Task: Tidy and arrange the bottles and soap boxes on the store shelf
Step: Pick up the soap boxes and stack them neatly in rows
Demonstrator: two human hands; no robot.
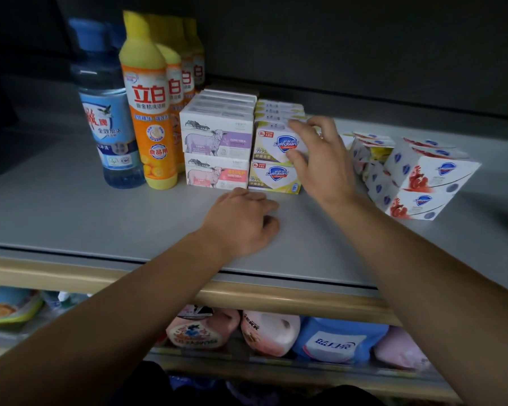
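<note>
On the grey shelf (71, 206) a blue bottle (109, 124) stands at the left beside a row of orange-yellow dish soap bottles (150, 112). Right of them sit stacked sheep-print soap boxes (217, 142) and stacked yellow Safeguard boxes (273, 174). My right hand (320, 159) reaches over the right side of the upper Safeguard box, fingers spread and touching it. My left hand (241, 221) rests on the shelf in front of the boxes, fingers loosely curled, holding nothing. White-and-red Safeguard boxes (417, 177) lie skewed at the right.
A tan rail (247, 294) runs along the shelf's front edge. Below it, soft refill pouches in pink and blue (335, 338) fill the lower shelf. The dark back wall rises behind the products.
</note>
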